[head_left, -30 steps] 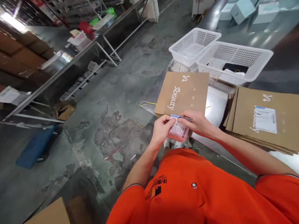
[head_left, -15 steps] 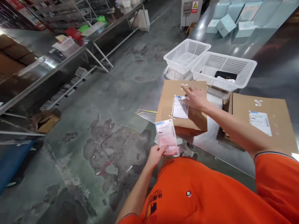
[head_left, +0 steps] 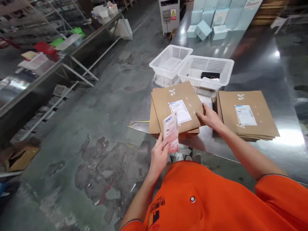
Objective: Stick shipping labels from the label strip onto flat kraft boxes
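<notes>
Grey concrete floor [head_left: 108, 183] runs along the left, with a torn cardboard scrap [head_left: 20, 157] lying on it. The left hand [head_left: 158, 157] is closed around a small sheaf of pink-and-white label sheets [head_left: 170, 133], pinching them upright between thumb and fingers, just above the near edge of a stainless steel table [head_left: 264, 70]. Next along, a kraft mailer [head_left: 176, 107] printed with white lettering lies on at least one other, a white shipping label [head_left: 180, 111] stuck on its face. The right hand [head_left: 210, 118] is open and grasping nothing, its fingertips [head_left: 199, 114] against that mailer's right edge. Behind sit two white plastic baskets [head_left: 169, 62], the right one holding a black item [head_left: 210, 75]. Farther right lies a stack of kraft mailers [head_left: 247, 123], also labelled, and pale blue boxes [head_left: 203, 30] stand at the table's far end.
</notes>
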The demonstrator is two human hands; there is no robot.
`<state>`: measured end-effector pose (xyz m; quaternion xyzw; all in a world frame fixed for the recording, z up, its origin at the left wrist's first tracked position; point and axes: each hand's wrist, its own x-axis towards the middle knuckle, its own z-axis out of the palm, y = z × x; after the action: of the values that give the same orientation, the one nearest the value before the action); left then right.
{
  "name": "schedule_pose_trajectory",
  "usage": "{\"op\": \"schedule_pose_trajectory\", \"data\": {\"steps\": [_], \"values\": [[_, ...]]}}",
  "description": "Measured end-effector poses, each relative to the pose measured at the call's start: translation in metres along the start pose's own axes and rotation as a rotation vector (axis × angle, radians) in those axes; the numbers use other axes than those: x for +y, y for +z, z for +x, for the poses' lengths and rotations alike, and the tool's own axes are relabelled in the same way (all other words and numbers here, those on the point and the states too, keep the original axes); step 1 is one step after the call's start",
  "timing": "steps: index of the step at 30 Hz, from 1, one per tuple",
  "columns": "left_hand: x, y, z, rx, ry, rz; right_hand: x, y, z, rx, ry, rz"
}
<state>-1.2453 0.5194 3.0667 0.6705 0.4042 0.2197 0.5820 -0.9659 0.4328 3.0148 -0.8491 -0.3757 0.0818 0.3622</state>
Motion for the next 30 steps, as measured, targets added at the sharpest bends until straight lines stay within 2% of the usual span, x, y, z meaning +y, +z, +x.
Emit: {"op": "schedule_pose_trajectory", "data": {"steps": [2, 3, 6, 7, 9, 10, 11, 12, 13, 14, 16, 17, 19, 20, 23, 25, 27, 30], "values": [[0.008, 0.018, -0.004, -0.134, 0.034, 0.010, 0.042, -0.033, -0.001, -0.008, 0.131, 0.148], [0.011, 0.026, -0.004, -0.196, 0.036, 0.006, 0.067, -0.051, -0.006, 0.036, 0.179, 0.184], [0.011, 0.043, 0.000, -0.313, -0.100, -0.079, 0.147, -0.112, -0.033, 0.240, 0.331, 0.152], [0.009, 0.047, 0.001, -0.330, -0.163, -0.105, 0.171, -0.131, -0.042, 0.255, 0.391, 0.109], [0.003, 0.054, 0.002, -0.351, -0.268, -0.133, 0.203, -0.163, -0.054, 0.182, 0.494, -0.048], [0.000, 0.057, 0.001, -0.359, -0.303, -0.135, 0.207, -0.172, -0.055, 0.142, 0.493, -0.137], [-0.002, 0.061, 0.001, -0.367, -0.321, -0.128, 0.200, -0.176, -0.053, 0.112, 0.439, -0.197], [-0.004, 0.064, 0.000, -0.371, -0.326, -0.117, 0.183, -0.175, -0.049, 0.088, 0.341, -0.194], [-0.006, 0.068, -0.002, -0.372, -0.323, -0.098, 0.157, -0.168, -0.043, 0.090, 0.205, -0.134], [-0.007, 0.071, -0.003, -0.373, -0.312, -0.073, 0.125, -0.158, -0.037, 0.018, 0.060, 0.034], [-0.008, 0.074, -0.006, -0.360, -0.283, -0.031, 0.055, -0.130, -0.026, -0.266, -0.150, 0.441], [-0.007, 0.073, -0.008, -0.355, -0.273, -0.019, 0.023, -0.114, -0.023, -0.384, -0.232, 0.510], [-0.005, 0.065, -0.012, -0.367, -0.267, -0.026, -0.027, -0.085, -0.023, -0.486, -0.290, 0.562], [-0.002, 0.058, -0.015, -0.373, -0.261, -0.061, -0.043, -0.072, -0.025, -0.484, -0.283, 0.568], [0.013, 0.038, -0.021, -0.312, -0.172, -0.235, -0.066, -0.042, -0.036, -0.452, -0.252, 0.629], [0.025, 0.030, -0.020, -0.171, -0.092, -0.314, -0.074, -0.029, -0.045, -0.493, -0.296, 0.638], [0.033, 0.028, -0.012, 0.004, -0.052, -0.304, -0.081, -0.022, -0.053, -0.509, -0.378, 0.587], [0.031, 0.031, 0.006, 0.171, -0.027, -0.232, -0.090, -0.012, -0.054, -0.438, -0.480, 0.484]]}}
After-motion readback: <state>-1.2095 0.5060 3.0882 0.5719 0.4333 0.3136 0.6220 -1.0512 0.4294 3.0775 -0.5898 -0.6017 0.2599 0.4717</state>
